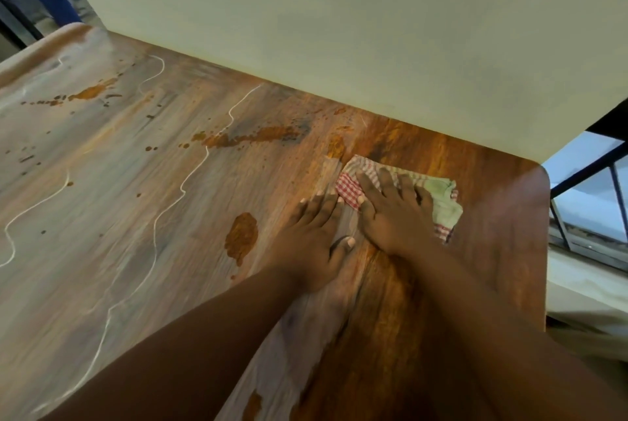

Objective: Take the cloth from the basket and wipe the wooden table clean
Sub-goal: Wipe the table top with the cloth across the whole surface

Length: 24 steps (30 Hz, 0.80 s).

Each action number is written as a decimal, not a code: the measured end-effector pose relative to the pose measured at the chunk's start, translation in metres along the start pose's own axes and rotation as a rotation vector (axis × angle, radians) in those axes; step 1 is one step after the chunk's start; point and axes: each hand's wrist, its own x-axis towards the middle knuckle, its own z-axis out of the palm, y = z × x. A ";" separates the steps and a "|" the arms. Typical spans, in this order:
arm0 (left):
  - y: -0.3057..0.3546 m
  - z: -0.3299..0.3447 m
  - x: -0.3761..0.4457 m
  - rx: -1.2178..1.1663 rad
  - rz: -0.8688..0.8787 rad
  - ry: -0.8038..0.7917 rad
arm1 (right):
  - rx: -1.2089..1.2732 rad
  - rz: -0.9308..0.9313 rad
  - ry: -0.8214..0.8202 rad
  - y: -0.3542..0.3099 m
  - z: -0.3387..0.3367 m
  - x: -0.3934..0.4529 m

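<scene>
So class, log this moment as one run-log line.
wiping | right hand pressing cloth | left hand flat on table | brown stains remain

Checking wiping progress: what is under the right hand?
The right hand presses flat on the folded checked cloth, which lies on the wooden table. Any stain beneath the cloth is hidden.

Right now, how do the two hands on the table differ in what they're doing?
The right hand lies flat on the checked cloth with fingers spread, pressing it to the wooden table; the left hand rests on bare wood beside it, with only its fingertips at the cloth's near edge. The right hand sits nearer the wall, the left nearer the brown stain. Both are open, palms down.
</scene>
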 end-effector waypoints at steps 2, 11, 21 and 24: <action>-0.001 0.001 0.000 -0.003 0.006 0.007 | 0.016 0.033 -0.035 0.002 -0.007 0.021; -0.001 -0.001 -0.003 -0.137 0.046 0.096 | 0.064 0.123 -0.054 -0.019 -0.003 0.004; -0.014 -0.009 -0.054 -0.105 0.098 0.079 | 0.077 0.072 -0.122 -0.074 0.010 -0.121; -0.024 -0.002 -0.091 -0.029 0.158 0.047 | 0.094 0.061 -0.107 -0.095 0.014 -0.164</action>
